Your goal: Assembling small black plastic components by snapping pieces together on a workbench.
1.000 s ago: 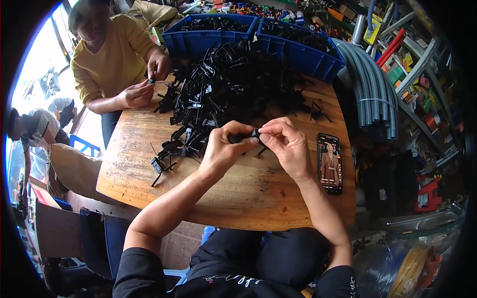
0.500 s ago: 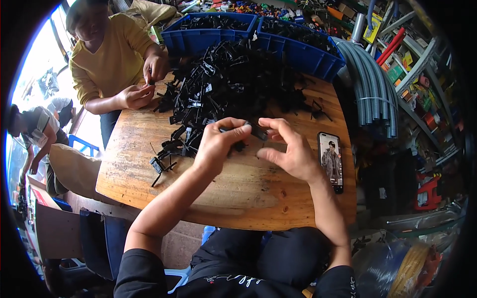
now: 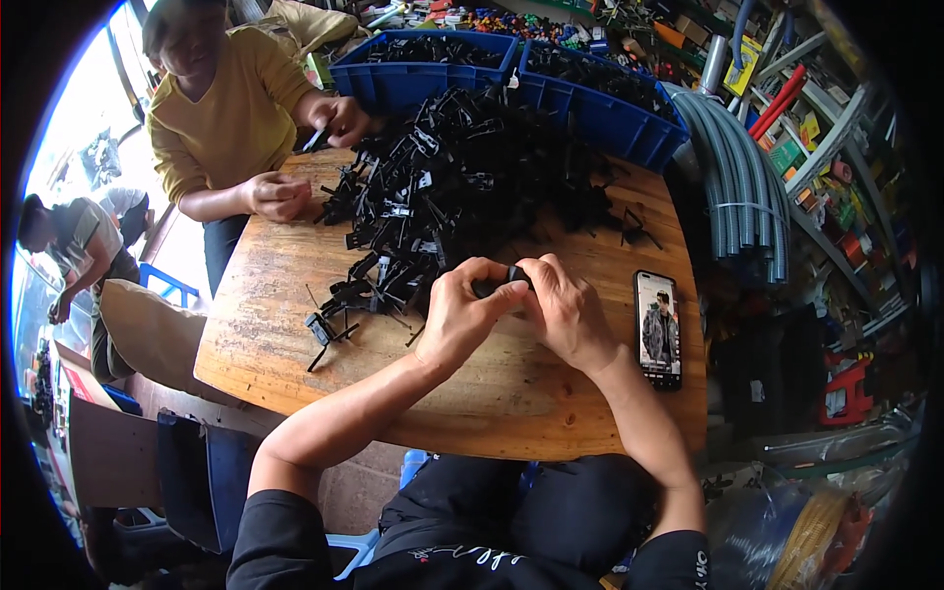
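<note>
Head view: the person's left hand [image 3: 460, 317] and right hand [image 3: 564, 313] meet over the round wooden tabletop [image 3: 295, 324], fingertips pressed together around a small black plastic clip part [image 3: 500, 281]. Both hands are curled nearly closed on that part, the left thumb and forefinger pinching it from one side and the right fingers closing on it from the other; most of the part is hidden between the fingers, so its shape cannot be told. The part sits just beyond the knuckles, at the near edge of a big heap of black plastic clips [image 3: 462, 187] that spreads away from the hands across the far half of the table. A few loose black clips [image 3: 339, 310] lie on the wood to the left of the left hand. To the right of the right hand, near but apart, a black smartphone with a lit screen [image 3: 659, 327] lies flat. Beyond the heap stand two blue plastic crates [image 3: 600, 113] holding more black pieces. Further right of them lies a bundle of grey plastic pipes [image 3: 742, 187]. Across the table on the far left, a co-worker in a yellow top [image 3: 221, 118] holds small black pieces in both hands.
</note>
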Demonstrator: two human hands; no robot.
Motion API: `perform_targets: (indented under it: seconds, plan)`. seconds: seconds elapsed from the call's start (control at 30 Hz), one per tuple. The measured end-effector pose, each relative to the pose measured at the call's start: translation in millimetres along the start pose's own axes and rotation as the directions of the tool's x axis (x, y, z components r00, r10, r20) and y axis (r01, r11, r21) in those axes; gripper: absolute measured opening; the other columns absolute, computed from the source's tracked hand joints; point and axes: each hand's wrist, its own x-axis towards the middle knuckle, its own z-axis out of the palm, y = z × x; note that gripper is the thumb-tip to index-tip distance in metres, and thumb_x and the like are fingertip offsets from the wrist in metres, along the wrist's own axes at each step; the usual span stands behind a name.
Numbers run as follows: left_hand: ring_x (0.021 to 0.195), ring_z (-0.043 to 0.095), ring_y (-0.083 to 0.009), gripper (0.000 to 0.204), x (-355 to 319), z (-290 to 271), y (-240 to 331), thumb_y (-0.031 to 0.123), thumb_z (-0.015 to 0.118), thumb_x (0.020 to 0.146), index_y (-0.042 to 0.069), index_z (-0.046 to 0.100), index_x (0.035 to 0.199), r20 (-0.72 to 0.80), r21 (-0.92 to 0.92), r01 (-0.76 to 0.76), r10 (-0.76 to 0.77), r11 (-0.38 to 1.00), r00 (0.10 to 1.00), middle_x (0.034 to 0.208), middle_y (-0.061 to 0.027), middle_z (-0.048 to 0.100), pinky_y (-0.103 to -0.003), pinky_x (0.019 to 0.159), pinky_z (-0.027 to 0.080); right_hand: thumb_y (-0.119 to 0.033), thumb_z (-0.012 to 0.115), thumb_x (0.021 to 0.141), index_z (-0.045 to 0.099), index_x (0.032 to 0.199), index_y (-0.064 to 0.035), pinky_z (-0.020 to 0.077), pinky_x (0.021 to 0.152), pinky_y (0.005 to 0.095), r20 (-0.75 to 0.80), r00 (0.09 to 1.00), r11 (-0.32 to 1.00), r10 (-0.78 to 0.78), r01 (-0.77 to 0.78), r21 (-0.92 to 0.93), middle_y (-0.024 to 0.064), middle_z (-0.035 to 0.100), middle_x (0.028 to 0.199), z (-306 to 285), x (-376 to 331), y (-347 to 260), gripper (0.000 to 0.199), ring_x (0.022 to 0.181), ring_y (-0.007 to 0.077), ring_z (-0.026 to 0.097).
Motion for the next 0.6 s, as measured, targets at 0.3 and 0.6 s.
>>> perform_targets:
  seconds: [0.3, 0.6]
  plan:
    - [0.073, 0.059, -0.0151, 0.030, 13, -28, 1, 0.022, 0.071, 0.075, -0.004, 0.063, 0.089, -0.233, -0.038, -0.207, 0.193, 0.978, 0.953, 0.078, -0.0117, 0.064, -0.027, 0.066, 0.047, -0.004, 0.058, 0.077, 0.050, 0.096, -0.0017, 0.0468, 0.059, 0.0382, -0.058, 0.998, 0.991, -0.039, 0.031, -0.132, 0.0137, 0.055, 0.084, 8, 48, -23, 0.020, 0.071, 0.0307, 0.059]
    - [0.067, 0.053, -0.0066, 0.010, 42, -84, 30, 0.015, 0.062, 0.078, 0.005, 0.059, 0.078, -0.485, -0.448, -0.377, 0.134, 0.810, 0.864, 0.089, -0.0065, 0.064, -0.019, 0.052, 0.037, -0.007, 0.067, 0.072, 0.061, 0.095, -0.0070, 0.0449, 0.076, 0.0352, 0.044, 0.991, 0.992, -0.129, 0.129, 0.002, 0.0040, 0.061, 0.092, 52, 71, 0, 0.024, 0.086, 0.0242, 0.054]
